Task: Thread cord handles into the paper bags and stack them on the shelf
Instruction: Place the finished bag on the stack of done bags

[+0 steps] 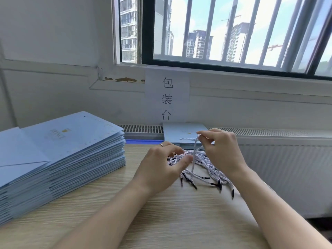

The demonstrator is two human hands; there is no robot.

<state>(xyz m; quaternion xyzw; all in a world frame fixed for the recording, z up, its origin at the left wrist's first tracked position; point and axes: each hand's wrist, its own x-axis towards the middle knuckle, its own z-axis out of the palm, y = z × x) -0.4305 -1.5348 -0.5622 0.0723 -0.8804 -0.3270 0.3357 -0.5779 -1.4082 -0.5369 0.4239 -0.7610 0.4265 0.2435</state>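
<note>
A tall stack of flat light-blue paper bags [59, 155] lies on the left of the wooden table. A pile of white twisted cords with black tips [203, 169] sits at the table's right edge. My right hand [221, 150] pinches one cord [195, 151] near its top and lifts it up out of the pile. My left hand [161, 168] rests on the left side of the pile, thumb and fingers curled around some cords. A few blue bags with a cord handle [183, 135] lie behind the hands on the ledge.
The wooden table [161, 212] ends just right of the cord pile, beside a white radiator [287, 168]. A paper sign [167, 97] hangs on the wall under the barred window [224, 33]. A vent grille runs along the ledge.
</note>
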